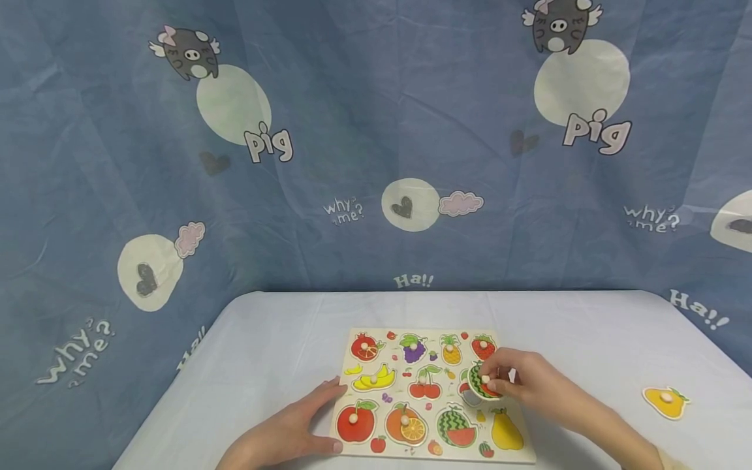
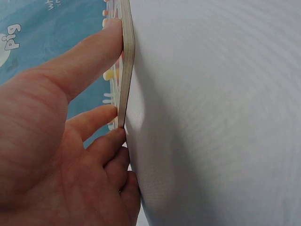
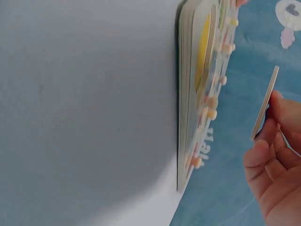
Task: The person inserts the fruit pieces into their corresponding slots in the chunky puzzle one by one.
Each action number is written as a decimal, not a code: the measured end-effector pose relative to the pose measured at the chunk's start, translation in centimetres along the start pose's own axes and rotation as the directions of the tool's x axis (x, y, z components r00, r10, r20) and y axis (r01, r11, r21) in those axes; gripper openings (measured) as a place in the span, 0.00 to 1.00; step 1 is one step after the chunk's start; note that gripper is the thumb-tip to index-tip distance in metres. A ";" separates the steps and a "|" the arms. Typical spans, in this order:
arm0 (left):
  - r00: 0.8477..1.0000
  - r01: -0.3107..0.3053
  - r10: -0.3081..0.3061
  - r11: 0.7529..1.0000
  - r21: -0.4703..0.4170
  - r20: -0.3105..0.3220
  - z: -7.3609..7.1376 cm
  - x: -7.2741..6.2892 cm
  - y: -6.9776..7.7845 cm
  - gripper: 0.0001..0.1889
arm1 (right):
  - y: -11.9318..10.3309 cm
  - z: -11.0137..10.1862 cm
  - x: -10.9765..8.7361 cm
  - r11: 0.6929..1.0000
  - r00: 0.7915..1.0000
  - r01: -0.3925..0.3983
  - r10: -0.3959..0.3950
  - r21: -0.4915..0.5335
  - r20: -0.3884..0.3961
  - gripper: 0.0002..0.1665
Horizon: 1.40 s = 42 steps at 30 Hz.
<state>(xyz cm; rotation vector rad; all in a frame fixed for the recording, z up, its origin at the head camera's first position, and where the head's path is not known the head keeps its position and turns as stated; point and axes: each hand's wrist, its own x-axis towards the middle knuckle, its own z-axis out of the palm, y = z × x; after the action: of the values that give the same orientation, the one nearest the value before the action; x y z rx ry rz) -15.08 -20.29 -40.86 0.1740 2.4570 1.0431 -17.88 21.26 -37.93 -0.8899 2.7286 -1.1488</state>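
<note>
A wooden fruit puzzle board (image 1: pixel 437 408) with knobbed pieces lies on the table. My right hand (image 1: pixel 523 378) pinches a watermelon piece (image 1: pixel 478 385) by its knob, tilted above the right part of the board. In the right wrist view the thin watermelon piece (image 3: pixel 265 103) shows edge-on at the fingertips, apart from the board (image 3: pixel 185 94). It partly covers a recess beneath it. My left hand (image 1: pixel 290 424) rests at the board's left edge, thumb and fingers spread along it. In the left wrist view the straight thumb and fingertips touch the board's edge (image 2: pixel 126 75).
A yellow pear piece (image 1: pixel 666 402) with a knob lies on the white table (image 1: pixel 294 326) to the right of the board. In the board's front row, the watermelon recess (image 1: pixel 456 426) and pear recess (image 1: pixel 506 432) show printed pictures without knobs. A blue patterned curtain (image 1: pixel 352 163) hangs behind.
</note>
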 end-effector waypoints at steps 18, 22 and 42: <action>1.000 0.012 -0.012 1.000 0.019 -0.011 0.1 0.1 -0.1 0.49 | -0.6 1.4 -0.1 0.998 0.997 0.068 -0.069 0.002 0.038 0.05; 1.000 -0.015 0.015 0.999 0.029 -0.014 0.1 0.1 -0.1 0.48 | -0.9 1.6 0.0 0.998 0.997 0.068 -0.068 0.003 0.047 0.04; 1.000 -0.025 0.026 0.998 0.064 -0.013 0.1 0.4 -0.2 0.48 | -1.4 2.6 0.1 0.989 0.982 0.144 -0.147 0.040 0.114 0.04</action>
<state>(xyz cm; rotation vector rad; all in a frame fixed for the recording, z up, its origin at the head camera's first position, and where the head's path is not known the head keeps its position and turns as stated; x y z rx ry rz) -15.40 -20.25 -41.23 0.2193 2.5086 0.9796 -16.61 18.76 -38.86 -1.1311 2.5826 -1.1196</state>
